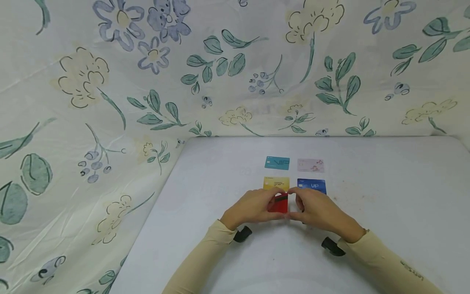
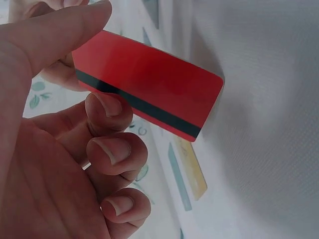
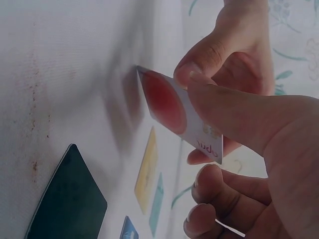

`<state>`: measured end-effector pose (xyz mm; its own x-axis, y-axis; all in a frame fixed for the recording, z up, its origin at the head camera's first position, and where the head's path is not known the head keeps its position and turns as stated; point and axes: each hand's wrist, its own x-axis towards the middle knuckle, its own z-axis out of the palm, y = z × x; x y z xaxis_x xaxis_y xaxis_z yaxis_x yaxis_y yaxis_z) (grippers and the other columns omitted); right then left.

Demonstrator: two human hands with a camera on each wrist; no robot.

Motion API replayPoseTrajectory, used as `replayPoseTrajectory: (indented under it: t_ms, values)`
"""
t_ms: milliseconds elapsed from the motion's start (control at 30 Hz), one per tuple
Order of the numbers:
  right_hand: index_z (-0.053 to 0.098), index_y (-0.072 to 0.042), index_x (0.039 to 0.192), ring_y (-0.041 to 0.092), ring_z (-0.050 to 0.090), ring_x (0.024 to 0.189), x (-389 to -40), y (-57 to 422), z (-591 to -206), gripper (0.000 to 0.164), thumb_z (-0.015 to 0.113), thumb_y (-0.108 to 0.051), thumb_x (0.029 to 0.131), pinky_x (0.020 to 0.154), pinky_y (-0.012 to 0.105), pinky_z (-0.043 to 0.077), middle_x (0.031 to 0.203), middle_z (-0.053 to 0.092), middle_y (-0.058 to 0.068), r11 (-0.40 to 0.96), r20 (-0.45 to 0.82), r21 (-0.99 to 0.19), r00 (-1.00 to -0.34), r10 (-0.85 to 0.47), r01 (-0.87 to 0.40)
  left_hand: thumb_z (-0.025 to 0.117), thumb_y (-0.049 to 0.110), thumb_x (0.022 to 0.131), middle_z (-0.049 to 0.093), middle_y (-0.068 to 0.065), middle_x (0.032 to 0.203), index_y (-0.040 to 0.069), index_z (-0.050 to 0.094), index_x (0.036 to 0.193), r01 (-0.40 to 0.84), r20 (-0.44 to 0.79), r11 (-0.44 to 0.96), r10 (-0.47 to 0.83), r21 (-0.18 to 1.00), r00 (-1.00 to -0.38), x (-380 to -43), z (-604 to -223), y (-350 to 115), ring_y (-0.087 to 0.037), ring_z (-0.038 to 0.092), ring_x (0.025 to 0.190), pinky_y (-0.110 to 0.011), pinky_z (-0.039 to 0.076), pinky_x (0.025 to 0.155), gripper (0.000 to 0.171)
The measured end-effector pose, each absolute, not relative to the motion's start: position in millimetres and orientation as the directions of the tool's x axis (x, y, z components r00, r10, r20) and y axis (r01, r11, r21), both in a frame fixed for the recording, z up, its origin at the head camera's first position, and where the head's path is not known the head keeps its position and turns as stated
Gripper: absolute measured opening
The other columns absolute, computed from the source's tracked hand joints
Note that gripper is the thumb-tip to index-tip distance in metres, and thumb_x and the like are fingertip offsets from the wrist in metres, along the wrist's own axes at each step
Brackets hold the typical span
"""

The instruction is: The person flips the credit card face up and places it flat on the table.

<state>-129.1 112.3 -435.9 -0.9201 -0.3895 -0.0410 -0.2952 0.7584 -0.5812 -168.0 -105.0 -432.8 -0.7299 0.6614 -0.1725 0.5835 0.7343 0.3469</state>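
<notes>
A small plastic card [image 2: 149, 84], red with a black stripe on one face, stands raised above the table between both hands. Its other face, in the right wrist view, is white with a red round patch. My left hand [image 1: 253, 205] pinches it by the long edges, thumb on one and fingertips on the other. From the opposite side my right hand [image 1: 318, 210] holds its end, the thumb lying at the edge near the left thumb. A yellow card [image 1: 276, 182] and a blue VIP card [image 1: 311, 185] lie just beyond the hands. A dark green card [image 3: 70, 196] lies beneath the right hand.
Farther back on the white table [image 1: 220, 171] lie a teal card [image 1: 277, 163] and a pale pink card [image 1: 310, 165], in line with the nearer pair. A floral cloth [image 1: 220, 94] hangs behind the table and along its left side.
</notes>
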Motion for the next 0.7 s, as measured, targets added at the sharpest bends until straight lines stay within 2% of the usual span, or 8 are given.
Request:
replayPoseTrajectory:
  t_ms: [367,700]
  values:
    - [0.061,-0.005,0.137,0.010,0.047,0.065,-129.2,112.6,-436.8,0.072,0.089,-0.037,0.080,0.054,0.022,0.035,0.073,0.051,-0.004,0.744,-0.055,-0.604,-0.917,-0.394,-0.284,0.075,0.051,0.090,0.070,0.005,0.103,0.023,0.052,0.145,0.590,-0.168,0.724,0.671,0.357,-0.722,-168.3,-428.4,-106.9,-0.007,0.060,0.086,-0.019,0.051,0.072,0.066]
    - [0.060,-0.005,0.137,0.010,0.049,0.066,-130.7,110.8,-440.2,0.072,0.089,-0.037,0.080,0.055,0.022,0.037,0.074,0.053,-0.003,0.750,-0.083,-0.607,-0.918,-0.389,-0.263,0.076,0.051,0.090,0.068,0.002,0.095,0.025,0.053,0.144,0.579,-0.161,0.732,0.660,0.360,-0.734,-167.1,-424.5,-109.4,-0.008,0.057,0.079,-0.020,0.047,0.064,0.065]
